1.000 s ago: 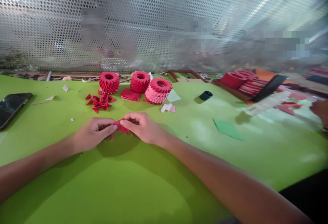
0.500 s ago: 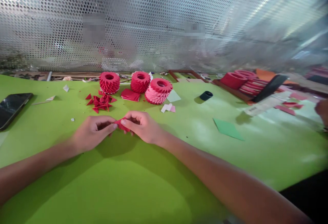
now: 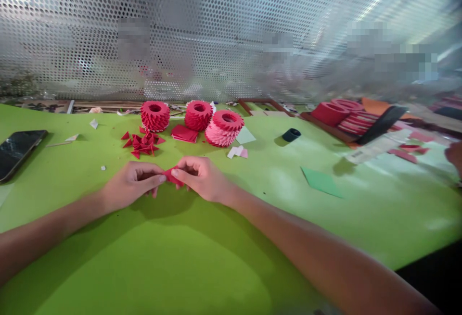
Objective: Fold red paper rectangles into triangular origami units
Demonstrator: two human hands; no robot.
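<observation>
A small red paper piece (image 3: 169,175) is pinched between both hands above the green table (image 3: 173,267). My left hand (image 3: 132,185) grips its left end with thumb and fingers. On its right side, my right hand (image 3: 202,178) has the thumb pressed on top. Just beyond my left hand lies a pile of folded red triangles (image 3: 142,143). Flat red paper squares (image 3: 184,133) are stacked beside it. Three ring-shaped paper pieces stand behind: one red (image 3: 155,119), another red (image 3: 198,118), and a pink and red one (image 3: 224,131).
A phone (image 3: 19,154) lies at the left edge. To the right are a dark cylinder (image 3: 291,135), a green paper (image 3: 321,182) and a tray (image 3: 327,130) with red rolls. Another person's hand (image 3: 454,156) shows at the far right. A perforated metal sheet (image 3: 216,31) stands behind.
The fingers of my left hand have shifted slightly around the red paper piece. Both hands stay in nearly the same place.
</observation>
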